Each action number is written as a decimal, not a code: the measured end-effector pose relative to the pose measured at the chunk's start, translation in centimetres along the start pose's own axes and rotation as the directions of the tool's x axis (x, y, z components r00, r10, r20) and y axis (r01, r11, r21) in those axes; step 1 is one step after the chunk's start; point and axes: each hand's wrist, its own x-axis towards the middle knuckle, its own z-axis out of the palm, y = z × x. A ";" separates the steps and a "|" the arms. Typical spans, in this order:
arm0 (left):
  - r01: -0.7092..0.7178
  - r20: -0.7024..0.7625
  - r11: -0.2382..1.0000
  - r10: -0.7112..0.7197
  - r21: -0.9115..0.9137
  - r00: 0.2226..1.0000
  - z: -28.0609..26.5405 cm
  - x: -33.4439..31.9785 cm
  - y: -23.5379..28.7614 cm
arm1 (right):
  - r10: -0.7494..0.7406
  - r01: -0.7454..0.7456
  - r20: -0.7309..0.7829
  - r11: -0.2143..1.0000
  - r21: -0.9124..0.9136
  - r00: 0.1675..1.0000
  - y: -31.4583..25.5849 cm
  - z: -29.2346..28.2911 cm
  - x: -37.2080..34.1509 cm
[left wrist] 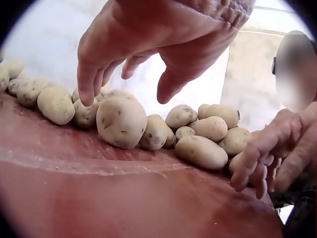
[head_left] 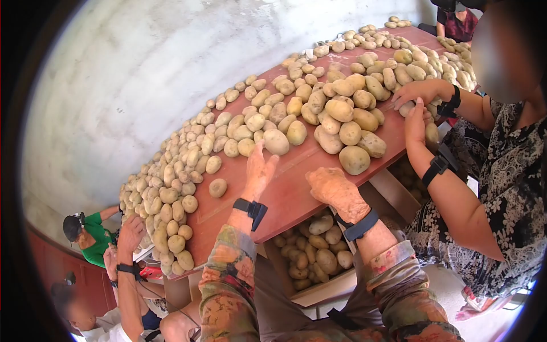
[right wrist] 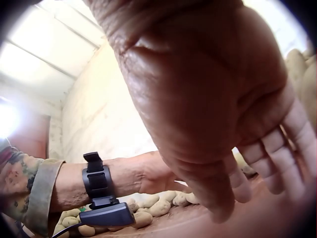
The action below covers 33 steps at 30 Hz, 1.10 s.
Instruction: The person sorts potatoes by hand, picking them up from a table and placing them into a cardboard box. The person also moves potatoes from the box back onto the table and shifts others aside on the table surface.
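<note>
Just short of a large round potato (head_left: 276,142), my left hand (head_left: 259,174) reaches over the red tabletop (head_left: 285,182). In the left wrist view its fingers (left wrist: 86,82) spread loosely above and beside the same potato (left wrist: 122,121), holding nothing. My right hand (head_left: 337,191) hovers near the table's front edge, left of a heap of potatoes (head_left: 342,111). The right wrist view shows its palm (right wrist: 208,89) with fingers relaxed and nothing in the grasp. A single potato (head_left: 217,187) lies apart to the left.
Many potatoes (head_left: 165,211) line the table's left end and far side. Below the front edge an open drawer (head_left: 325,292) holds potatoes (head_left: 326,260). On the right, another person's hands (head_left: 419,108) touch potatoes. More people sit at the left end, one in a green shirt (head_left: 98,239).
</note>
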 end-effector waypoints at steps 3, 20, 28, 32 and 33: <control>-0.085 -0.026 0.994 0.087 0.070 0.996 0.6 1.5 -0.3 | 0.006 -0.006 0.018 1.000 0.006 1.000 -0.1 -0.1 0.1; -0.140 0.074 0.939 0.122 0.313 0.990 0.2 2.6 1.5 | 0.019 -0.022 0.056 0.997 0.067 0.998 -0.5 0.0 0.2; -0.230 0.274 0.867 0.114 0.442 0.955 0.0 1.9 2.2 | 0.014 -0.020 0.090 0.998 0.065 0.996 -0.2 -0.1 0.0; -0.235 0.309 0.829 0.079 0.508 0.948 0.1 1.1 2.4 | -0.007 0.008 -0.041 1.000 0.014 0.999 -0.3 0.4 -0.1; -0.265 0.305 0.822 0.118 0.503 0.945 0.1 1.0 2.1 | 0.012 -0.012 -0.033 1.000 0.019 0.999 -0.3 0.3 -0.1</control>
